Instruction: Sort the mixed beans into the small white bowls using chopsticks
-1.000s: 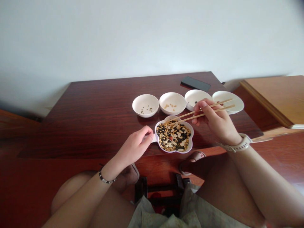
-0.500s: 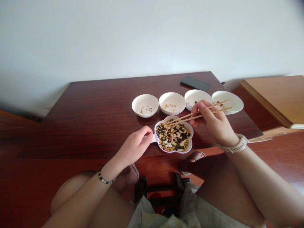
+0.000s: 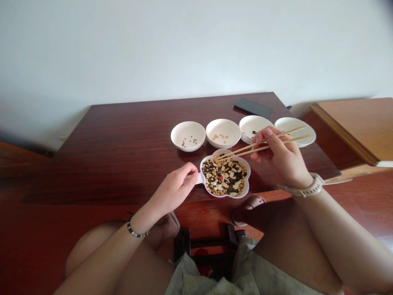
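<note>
My left hand [image 3: 177, 185] pinches the short handle [image 3: 199, 178] of a flower-shaped white dish [image 3: 248, 183]. Mixed beans and peanuts [image 3: 229, 174] fill the dish: black, yellow and pale pieces, with one reddish piece near the middle. In my right hand [image 3: 282, 157] is a pair of chopsticks [image 3: 245, 150], their tips down among the beans at the dish's upper left. Whether the tips grip a bean is too small to tell. Behind the dish stand a bowl with green beans [image 3: 188, 146], a bowl with yellow beans [image 3: 223, 143] and a bowl with black beans [image 3: 254, 121].
A fourth white bowl [image 3: 302, 127] stands at the right end of the row, partly hidden by my right hand and the chopsticks. A dark phone [image 3: 253, 108] lies behind the bowls on the dark wooden table [image 3: 129, 143]. Wooden furniture [image 3: 359, 123] stands at the right, against the wall.
My right hand has shifted slightly right and back along with the chopsticks' rear ends, while the tips stay in the beans. My left hand keeps its hold on the handle.
</note>
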Tool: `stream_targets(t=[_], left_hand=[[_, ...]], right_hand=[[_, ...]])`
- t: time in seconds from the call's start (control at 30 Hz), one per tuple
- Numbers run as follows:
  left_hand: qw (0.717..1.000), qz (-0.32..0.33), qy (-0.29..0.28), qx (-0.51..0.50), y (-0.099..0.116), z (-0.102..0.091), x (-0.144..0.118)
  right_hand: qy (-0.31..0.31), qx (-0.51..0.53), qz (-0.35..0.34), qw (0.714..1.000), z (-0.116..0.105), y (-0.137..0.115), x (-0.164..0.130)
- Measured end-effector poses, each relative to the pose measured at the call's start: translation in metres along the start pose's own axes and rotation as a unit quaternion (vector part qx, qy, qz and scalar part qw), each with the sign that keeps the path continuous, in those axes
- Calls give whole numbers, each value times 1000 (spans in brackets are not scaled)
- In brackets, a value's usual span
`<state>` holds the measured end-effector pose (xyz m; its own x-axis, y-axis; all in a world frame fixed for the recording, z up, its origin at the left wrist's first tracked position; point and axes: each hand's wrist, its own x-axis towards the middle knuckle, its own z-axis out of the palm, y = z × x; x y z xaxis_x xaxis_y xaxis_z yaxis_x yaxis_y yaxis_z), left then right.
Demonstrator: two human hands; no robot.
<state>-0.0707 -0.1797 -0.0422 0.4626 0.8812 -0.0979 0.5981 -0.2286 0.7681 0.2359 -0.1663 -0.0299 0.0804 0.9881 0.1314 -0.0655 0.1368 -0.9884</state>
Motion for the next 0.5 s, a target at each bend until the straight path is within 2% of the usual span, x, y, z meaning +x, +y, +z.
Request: stream_targets(t=[0.27,0.5], left_hand=[[1000,4,4,2,0,0,0],[1000,4,5,-1,0,0,0]], right_hand=[[48,61,0,997,-3,-1,4],[92,78,-66,991,-8,0,11]])
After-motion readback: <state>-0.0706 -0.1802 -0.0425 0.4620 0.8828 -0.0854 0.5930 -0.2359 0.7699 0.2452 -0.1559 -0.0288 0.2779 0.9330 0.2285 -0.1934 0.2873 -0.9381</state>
